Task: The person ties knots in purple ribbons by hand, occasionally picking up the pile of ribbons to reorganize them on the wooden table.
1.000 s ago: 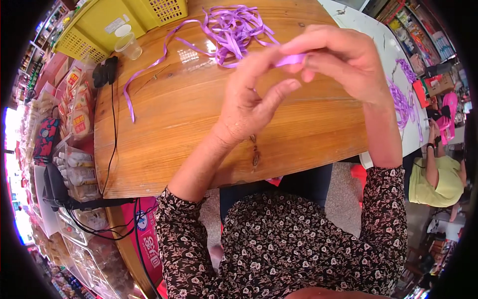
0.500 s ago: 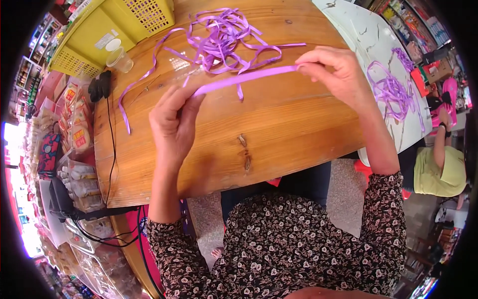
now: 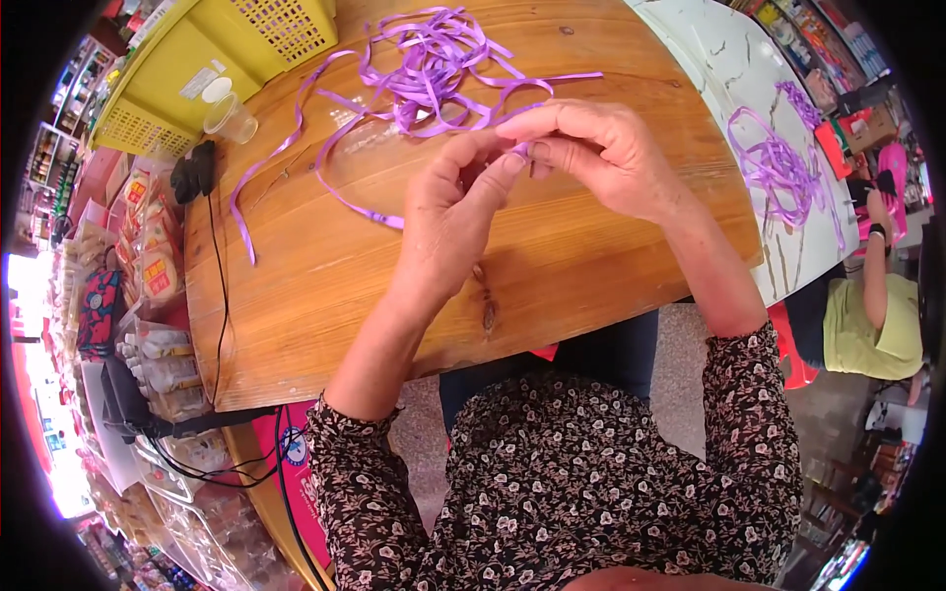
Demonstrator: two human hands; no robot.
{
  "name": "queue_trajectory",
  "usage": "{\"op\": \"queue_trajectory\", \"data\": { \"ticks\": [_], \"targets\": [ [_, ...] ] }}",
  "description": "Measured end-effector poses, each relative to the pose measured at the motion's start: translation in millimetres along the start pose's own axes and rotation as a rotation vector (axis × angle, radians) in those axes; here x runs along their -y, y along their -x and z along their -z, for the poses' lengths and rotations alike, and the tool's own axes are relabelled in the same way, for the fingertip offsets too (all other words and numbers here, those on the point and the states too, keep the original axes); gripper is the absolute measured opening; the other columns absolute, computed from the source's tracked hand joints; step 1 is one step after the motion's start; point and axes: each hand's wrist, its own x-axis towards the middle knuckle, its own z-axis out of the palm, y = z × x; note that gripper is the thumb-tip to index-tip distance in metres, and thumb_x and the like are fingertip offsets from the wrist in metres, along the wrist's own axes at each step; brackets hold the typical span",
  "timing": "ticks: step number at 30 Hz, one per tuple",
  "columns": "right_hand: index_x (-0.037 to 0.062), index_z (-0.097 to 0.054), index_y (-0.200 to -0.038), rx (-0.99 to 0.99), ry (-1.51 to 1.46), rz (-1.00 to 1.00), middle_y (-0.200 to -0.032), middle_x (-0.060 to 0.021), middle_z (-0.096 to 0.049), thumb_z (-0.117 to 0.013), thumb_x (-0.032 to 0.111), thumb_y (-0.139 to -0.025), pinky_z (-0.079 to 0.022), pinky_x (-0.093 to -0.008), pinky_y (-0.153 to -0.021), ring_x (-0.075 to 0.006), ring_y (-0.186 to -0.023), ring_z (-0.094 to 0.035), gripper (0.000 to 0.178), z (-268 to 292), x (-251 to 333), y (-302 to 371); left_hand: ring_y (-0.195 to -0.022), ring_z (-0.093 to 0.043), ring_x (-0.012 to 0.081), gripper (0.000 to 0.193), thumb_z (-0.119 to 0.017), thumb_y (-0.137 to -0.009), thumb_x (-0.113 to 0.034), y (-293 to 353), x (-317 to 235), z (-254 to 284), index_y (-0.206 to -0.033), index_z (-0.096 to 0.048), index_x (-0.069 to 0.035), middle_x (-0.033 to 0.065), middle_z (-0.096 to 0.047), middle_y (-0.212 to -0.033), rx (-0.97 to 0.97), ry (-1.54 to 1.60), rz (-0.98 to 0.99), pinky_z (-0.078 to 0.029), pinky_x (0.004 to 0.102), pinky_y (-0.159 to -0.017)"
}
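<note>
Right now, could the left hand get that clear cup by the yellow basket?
Probably, if freed: the left hand pinches purple ribbon with the right hand. Only loose ribbon strands seem to lie between the left hand and the clear cup.

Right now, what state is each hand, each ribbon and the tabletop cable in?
Left hand: pinching held ribbon
Right hand: pinching held ribbon
Held ribbon: gripped, mostly hidden
Ribbon heap on wooden table: loose, tangled
Ribbon pile on white table: loose, tangled
Tabletop cable: slack, curved
</note>
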Motion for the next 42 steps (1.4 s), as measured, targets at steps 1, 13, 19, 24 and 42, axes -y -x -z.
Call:
{"op": "queue_trajectory", "data": {
  "ticks": [1,13,19,24,42],
  "targets": [
    [-0.0014,-0.061,-0.101,-0.05,-0.007,-0.013,-0.08,-0.0055,-0.061,-0.056,-0.002,-0.083,-0.047,-0.0235,-0.064,-0.011,-0.071,-0.057,0.019,0,1,1,-0.069,-0.048,0.0055,0.019,-0.062,-0.082,-0.005,-1,5,1,-0.101,-0.059,-0.001,-0.0007,-0.056,-0.08,0.006,0.001,0.002,-0.039,0.0189,-0.06],
    [0.0016,-0.064,-0.088,0.021,0.432,0.063,-0.078,-0.0089,-0.059,-0.064,0.0,-0.075,-0.049,-0.0281,-0.061,-0.0213,-0.071,-0.061,0.014,9,-14,9,-0.061,-0.042,0.0034,0.006,-0.066,-0.079,-0.005,-11,22,14,-0.081,-0.063,0.0,-0.0038,-0.05,-0.07,-0.082,-0.151,-0.072,-0.035,0.0189,-0.054],
    [-0.0001,-0.062,-0.087,0.081,0.48,0.02,-0.078,-0.0103,-0.057,-0.061,0.001,-0.077,-0.048,-0.0297,-0.061,-0.0237,-0.071,-0.059,0.01,5,-18,13,-0.06,-0.045,0.0076,0.006,-0.067,-0.075,-0.003,-16,24,25,-0.078,-0.063,0.0,0.0021,-0.053,-0.071,-0.064,-0.363,-0.192,-0.037,0.022,-0.054],
    [-0.0011,-0.062,-0.089,0.16,0.315,-0.062,-0.079,-0.0086,-0.058,-0.059,0.002,-0.081,-0.046,-0.0273,-0.063,-0.0198,-0.073,-0.059,0.009,-1,-12,12,-0.063,-0.048,0.0072,0.005,-0.068,-0.075,-0.003,-18,21,29,-0.078,-0.065,-0.001,0.0016,-0.055,-0.072,-0.033,-0.437,-0.293,-0.039,0.0219,-0.055],
    [0.0017,-0.06,-0.112,-0.166,-0.657,-0.361,-0.09,-0.0022,-0.061,-0.056,0.005,-0.085,-0.045,-0.0221,-0.073,-0.0082,-0.08,-0.054,0.027,-20,-12,13,-0.078,-0.053,0.0044,0.012,-0.061,-0.082,0.001,-1,25,7,-0.095,-0.061,-0.001,-0.002,-0.059,-0.084,-0.093,0.226,-0.055,-0.042,0.0175,-0.071]
  ]
}}
